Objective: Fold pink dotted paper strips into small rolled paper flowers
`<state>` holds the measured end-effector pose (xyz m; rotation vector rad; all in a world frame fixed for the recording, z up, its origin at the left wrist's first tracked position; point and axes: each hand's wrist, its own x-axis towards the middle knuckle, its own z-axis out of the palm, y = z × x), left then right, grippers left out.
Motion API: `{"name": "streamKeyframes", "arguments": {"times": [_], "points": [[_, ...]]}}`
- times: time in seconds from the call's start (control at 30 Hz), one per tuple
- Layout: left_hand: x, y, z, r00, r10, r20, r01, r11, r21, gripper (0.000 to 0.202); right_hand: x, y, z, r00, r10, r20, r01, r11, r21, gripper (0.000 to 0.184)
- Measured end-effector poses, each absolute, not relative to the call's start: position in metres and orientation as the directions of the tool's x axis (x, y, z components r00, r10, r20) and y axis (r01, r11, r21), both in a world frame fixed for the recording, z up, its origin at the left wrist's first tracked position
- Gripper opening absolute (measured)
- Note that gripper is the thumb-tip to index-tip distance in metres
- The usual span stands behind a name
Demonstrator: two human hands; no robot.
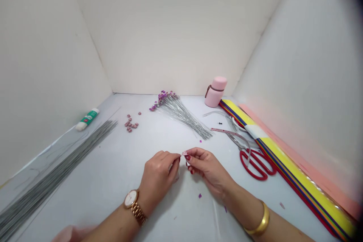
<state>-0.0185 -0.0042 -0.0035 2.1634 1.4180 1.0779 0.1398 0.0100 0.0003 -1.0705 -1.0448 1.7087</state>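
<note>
Both my hands meet over the middle of the white table. My left hand [160, 172], with a gold watch on the wrist, is curled with thumb and fingers pinched together. My right hand [205, 166], with a gold bangle on the wrist, pinches a tiny pink paper piece [184, 153] at its fingertips. The left fingertips touch the same piece. A thin wire seems to run down between the hands, but it is hard to make out.
A long bundle of grey wires [53, 179] lies at the left, with a glue stick [87, 119] beyond it. Small pink paper flowers [131, 123] and a bunch of flower-tipped wires [181, 113] lie further back. Red scissors [255, 160], paper strips, coloured sheets [297, 176] and a pink bottle [215, 91] are on the right.
</note>
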Motion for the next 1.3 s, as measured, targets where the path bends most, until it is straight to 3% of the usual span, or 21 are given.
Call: {"name": "streamKeyframes", "arguments": {"times": [0.1,0.2,0.37,0.63,0.87,1.0,1.17,1.3], "points": [[-0.013,-0.007,-0.003,0.191,0.947,0.257,0.514,-0.320,0.796,0.020,0.139,0.008,0.002,-0.271,0.934,-0.232,-0.242,-0.299,-0.923,0.018],[-0.008,-0.008,-0.003,0.186,0.981,-0.045,0.230,0.001,0.973,0.021,0.135,0.006,0.003,-0.224,0.952,-0.209,-0.229,-0.260,-0.938,0.017],[-0.002,-0.006,-0.001,0.173,0.961,-0.215,-0.025,0.222,0.975,0.014,0.132,0.002,0.004,-0.179,0.977,-0.115,-0.076,-0.131,-0.988,0.013],[-0.001,-0.006,-0.003,0.228,0.944,-0.239,-0.194,0.284,0.939,0.011,0.133,0.001,0.000,-0.132,0.991,-0.031,0.133,-0.013,-0.991,0.008],[-0.001,-0.005,-0.002,0.235,0.931,-0.278,-0.218,0.330,0.919,0.018,0.131,0.003,-0.004,-0.228,0.969,-0.095,-0.091,-0.119,-0.989,0.012],[-0.003,-0.003,0.000,0.172,0.951,-0.258,-0.195,0.289,0.937,0.017,0.133,0.004,-0.005,-0.266,0.956,-0.122,-0.090,-0.150,-0.985,0.018],[-0.007,-0.003,-0.001,0.153,0.960,-0.235,-0.235,0.267,0.935,0.016,0.135,0.005,-0.004,-0.305,0.950,-0.069,0.046,-0.057,-0.997,0.026],[-0.010,-0.002,0.003,0.066,0.986,-0.154,-0.023,0.156,0.987,0.014,0.140,0.006,-0.001,-0.311,0.947,0.078,0.371,0.197,-0.908,0.026]]}}
